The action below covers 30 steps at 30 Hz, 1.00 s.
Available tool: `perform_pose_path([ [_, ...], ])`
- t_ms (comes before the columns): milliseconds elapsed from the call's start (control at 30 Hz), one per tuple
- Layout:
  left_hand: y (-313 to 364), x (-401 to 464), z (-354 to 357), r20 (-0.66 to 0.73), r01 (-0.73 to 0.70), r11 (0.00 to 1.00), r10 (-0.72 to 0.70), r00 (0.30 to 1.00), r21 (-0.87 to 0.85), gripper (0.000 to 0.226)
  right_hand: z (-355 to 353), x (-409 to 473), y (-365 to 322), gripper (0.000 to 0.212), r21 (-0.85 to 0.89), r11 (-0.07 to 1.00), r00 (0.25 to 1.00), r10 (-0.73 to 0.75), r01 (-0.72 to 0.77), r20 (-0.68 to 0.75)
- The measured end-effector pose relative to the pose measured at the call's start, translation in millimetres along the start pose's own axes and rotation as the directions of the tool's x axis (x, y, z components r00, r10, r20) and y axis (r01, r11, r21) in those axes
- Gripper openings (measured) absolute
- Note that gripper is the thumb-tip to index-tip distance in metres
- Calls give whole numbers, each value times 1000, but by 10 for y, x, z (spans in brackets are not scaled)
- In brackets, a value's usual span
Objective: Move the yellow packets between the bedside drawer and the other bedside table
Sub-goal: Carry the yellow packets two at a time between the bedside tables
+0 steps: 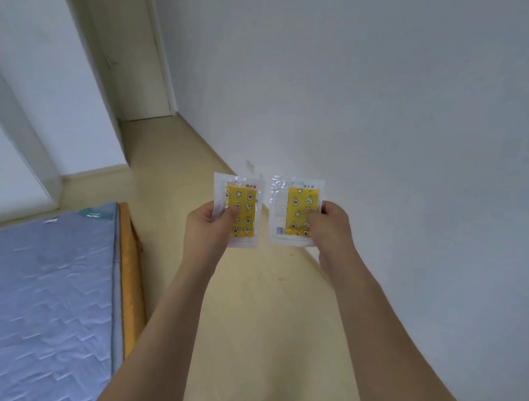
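Note:
Both of my hands are held out in front of me over the floor, each gripping one yellow packet. My left hand (206,228) pinches the left yellow packet (243,201), a clear wrapper around a yellow pad printed with stars and moons. My right hand (330,225) holds the right yellow packet (297,201) of the same kind, thumb on its front. The two packets stand upright, side by side and apart. Neither bedside drawer nor bedside table is in view.
A bed with a blue-grey quilted mattress (44,297) and an orange wooden frame (129,264) fills the lower left. A white wall (380,99) runs along the right. Pale floor (174,173) leads ahead to a closed door (133,54).

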State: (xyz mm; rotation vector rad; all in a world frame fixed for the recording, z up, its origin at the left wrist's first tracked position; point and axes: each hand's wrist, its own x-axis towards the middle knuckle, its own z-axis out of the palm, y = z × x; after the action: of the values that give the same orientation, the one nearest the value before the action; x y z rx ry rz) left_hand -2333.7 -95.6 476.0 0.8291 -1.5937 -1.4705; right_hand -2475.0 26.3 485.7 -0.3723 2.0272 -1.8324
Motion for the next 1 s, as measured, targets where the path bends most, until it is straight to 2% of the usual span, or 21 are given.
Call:
perform_pose_path([
  [233,114,1721,-70,-168,-37,998,27,985,-53,12,1131,1535,-605,20,-16,997,986,-71,75,148],
  [400,-72,2709,-89,-222,-35,999,33,975,-6,12,1807,2511,-624,19,30,999,976,-40,34,215],
  [633,-483,4459,-35,-355,-33,999,45,934,41,15,2879,4122,-745,25,95,995,942,-72,43,329],
  [833,-353,6029,2,-431,-56,995,88,898,86,17,3777,5551,-1266,25,155,984,917,-136,83,374],
  [1000,-373,7034,-211,-521,-73,994,105,847,82,16,4661,6315,-1446,21,134,990,883,-106,49,458],
])
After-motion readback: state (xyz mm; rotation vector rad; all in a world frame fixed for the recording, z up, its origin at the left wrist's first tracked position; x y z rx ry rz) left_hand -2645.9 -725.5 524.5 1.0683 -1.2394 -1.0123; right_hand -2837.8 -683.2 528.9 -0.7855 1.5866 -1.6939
